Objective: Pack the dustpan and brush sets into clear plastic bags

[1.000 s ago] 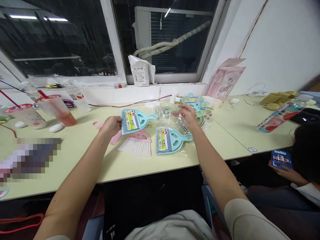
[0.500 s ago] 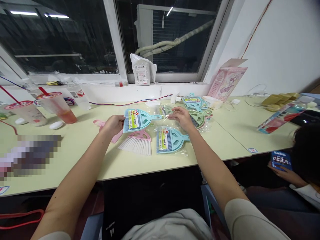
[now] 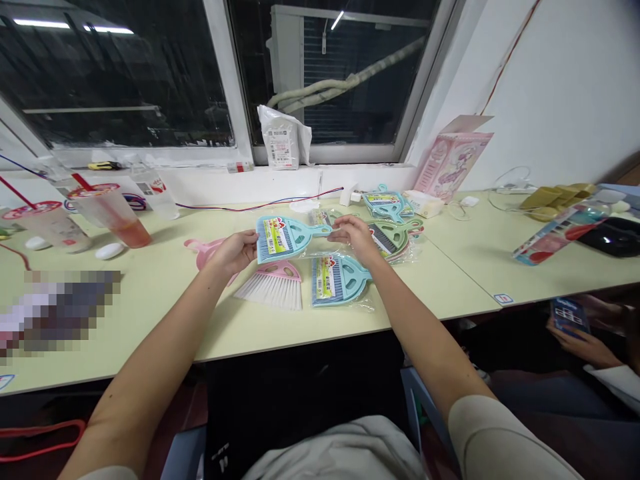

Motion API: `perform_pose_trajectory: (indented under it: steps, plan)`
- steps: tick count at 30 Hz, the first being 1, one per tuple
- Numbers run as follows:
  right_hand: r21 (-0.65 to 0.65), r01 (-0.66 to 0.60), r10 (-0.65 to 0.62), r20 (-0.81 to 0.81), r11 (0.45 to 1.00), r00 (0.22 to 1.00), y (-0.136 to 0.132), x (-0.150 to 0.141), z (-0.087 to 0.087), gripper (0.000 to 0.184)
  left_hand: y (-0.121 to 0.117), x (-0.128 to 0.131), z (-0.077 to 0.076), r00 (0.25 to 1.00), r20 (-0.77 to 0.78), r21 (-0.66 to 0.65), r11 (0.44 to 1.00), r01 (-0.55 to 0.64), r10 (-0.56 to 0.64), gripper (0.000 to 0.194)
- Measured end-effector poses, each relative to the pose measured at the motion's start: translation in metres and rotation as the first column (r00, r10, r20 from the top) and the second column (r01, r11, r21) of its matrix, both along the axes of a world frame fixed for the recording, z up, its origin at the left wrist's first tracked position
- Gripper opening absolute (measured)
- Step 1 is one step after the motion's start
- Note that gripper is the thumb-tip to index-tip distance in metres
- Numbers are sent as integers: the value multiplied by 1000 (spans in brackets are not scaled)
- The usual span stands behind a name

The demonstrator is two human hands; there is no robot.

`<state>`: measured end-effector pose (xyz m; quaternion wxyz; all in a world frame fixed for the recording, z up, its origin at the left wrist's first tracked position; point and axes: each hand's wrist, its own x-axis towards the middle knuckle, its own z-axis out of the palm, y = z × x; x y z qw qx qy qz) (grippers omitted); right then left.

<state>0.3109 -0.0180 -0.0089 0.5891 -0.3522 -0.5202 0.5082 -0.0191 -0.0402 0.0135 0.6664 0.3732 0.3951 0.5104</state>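
Note:
A light-blue brush-and-dustpan set (image 3: 295, 238) with a printed label is held above the table between both hands. My left hand (image 3: 242, 249) grips its wide bristle end at the left. At the other end, the fingers of my right hand (image 3: 354, 235) are closed around the handle tip. Below lies a second blue brush-and-dustpan set (image 3: 350, 280) in clear wrapping. A pink brush (image 3: 273, 285) with white bristles rests beside it, and a pink dustpan (image 3: 201, 251) is partly hidden behind my left hand. Green wrapped sets (image 3: 395, 237) lie past my right hand.
More blue sets (image 3: 387, 202) lie at the back near a pink box (image 3: 453, 160). Drink cups (image 3: 113, 213) stand at the left. A bottle (image 3: 560, 233) lies at the right. Another person's hand (image 3: 585, 343) holds a blue item beside the table.
The held blue set has shifted slightly right, its handle now reaching my right fingers. The person at the right has moved back, with the blue item shifted right.

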Motion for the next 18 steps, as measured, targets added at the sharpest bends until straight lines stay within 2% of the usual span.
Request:
perform_pose_trajectory:
  steps: [4,7,13,18]
  plan:
    - [17,39,-39,-14,999,999,0,-3,-2,17,-5,8,1,998,27,-56,997,53,-52,37]
    - [49,23,-22,-27,999,999,-1,-5,-3,13,-7,12,2,997,31,-90,993,70,-68,37]
    - [19,-18,19,-61,1000,998,-3,-12,-4,14,-10,16,1,999,-20,-111,993,40,-43,35]
    - [-30,69,-70,-16,997,997,-6,-15,-2,21,-11,18,0,998,-55,-84,996,-23,19,36]
